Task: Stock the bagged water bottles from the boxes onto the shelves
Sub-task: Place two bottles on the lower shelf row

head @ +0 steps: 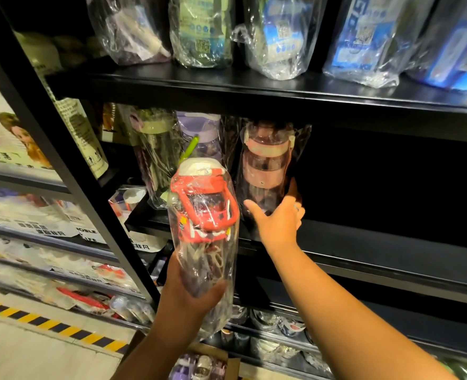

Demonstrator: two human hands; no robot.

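My left hand [191, 294] grips the lower part of a red bagged water bottle [205, 207] with a white lid, held upright in front of the middle shelf [364, 239]. My right hand [279, 220] reaches onto that shelf and holds the base of a pink bagged bottle [268, 165], thumb in front, fingers behind it. Beside the pink one stand a purple bagged bottle [199, 133] and a green-lidded one [153, 144]. A cardboard box [199, 363] with more bagged bottles lies on the floor below my arms.
The upper shelf [227, 83] carries several bagged bottles in purple, green and blue. To the right of the pink bottle the middle shelf is dark. A lower shelf [268, 319] holds more bagged items. A neighbouring rack stands at left, above a yellow-black floor stripe [48, 325].
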